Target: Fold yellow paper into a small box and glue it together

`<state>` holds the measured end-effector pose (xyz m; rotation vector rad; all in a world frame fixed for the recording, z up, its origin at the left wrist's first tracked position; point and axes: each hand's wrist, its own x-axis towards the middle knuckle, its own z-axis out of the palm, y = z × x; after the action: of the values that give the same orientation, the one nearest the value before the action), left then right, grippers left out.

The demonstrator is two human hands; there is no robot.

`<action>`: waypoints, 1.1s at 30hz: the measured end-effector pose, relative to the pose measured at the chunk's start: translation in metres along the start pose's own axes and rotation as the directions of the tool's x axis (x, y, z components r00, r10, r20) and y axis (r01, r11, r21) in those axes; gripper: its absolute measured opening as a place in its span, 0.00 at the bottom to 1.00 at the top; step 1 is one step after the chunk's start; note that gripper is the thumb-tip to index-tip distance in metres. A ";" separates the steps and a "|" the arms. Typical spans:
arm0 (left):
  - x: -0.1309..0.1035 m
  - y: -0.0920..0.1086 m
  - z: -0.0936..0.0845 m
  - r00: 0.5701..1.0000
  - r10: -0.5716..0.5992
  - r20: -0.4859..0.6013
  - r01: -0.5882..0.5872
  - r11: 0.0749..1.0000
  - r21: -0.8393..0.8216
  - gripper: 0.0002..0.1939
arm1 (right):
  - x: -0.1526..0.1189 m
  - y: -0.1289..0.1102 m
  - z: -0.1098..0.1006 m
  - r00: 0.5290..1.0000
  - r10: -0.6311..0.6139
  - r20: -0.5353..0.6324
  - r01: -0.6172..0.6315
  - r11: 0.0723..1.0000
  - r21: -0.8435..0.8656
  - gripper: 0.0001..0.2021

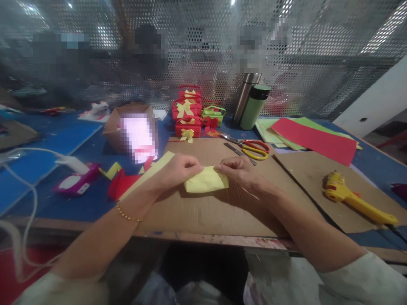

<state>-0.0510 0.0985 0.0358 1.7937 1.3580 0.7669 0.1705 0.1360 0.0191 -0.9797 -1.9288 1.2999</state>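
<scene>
A folded piece of yellow paper (206,181) is held above the brown cardboard sheet (203,216). My left hand (178,170) pinches its upper left corner, thumb and fingers closed. At the upper right corner, my right hand (240,171) grips it the same way. A longer yellow strip (163,163) lies partly under my left wrist, beside a red folded paper piece (122,184). Beyond the hands, scissors with red and yellow handles (256,148) lie on the cardboard with a thin dark metal strip (233,149).
Small red boxes with yellow bows (188,127), a green box (213,113) and two flasks (254,108) stand behind. Coloured sheets (314,137) and a yellow glue gun (356,201) lie right. At left are a bright phone screen (138,135), a purple device (74,182) and white cables (32,212).
</scene>
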 end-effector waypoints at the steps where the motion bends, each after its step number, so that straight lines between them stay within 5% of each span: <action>1: 0.000 -0.001 -0.001 1.000 0.000 0.003 0.000 1.000 -0.016 0.17 | 0.001 0.002 -0.001 1.000 -0.002 0.001 0.002 1.000 0.010 0.22; 15: 0.006 -0.011 -0.008 0.997 0.046 -0.069 -0.044 0.998 0.036 0.16 | 0.008 0.019 -0.008 0.999 -0.028 -0.044 0.026 0.999 -0.041 0.23; 33: 0.005 -0.003 -0.001 0.995 -0.097 -0.016 0.093 0.981 -0.171 0.14 | 0.006 0.013 -0.007 1.000 -0.013 -0.016 0.012 0.999 -0.048 0.23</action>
<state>-0.0521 0.1040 0.0337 1.5801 1.3420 0.8298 0.1763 0.1477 0.0100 -0.9973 -1.9589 1.2401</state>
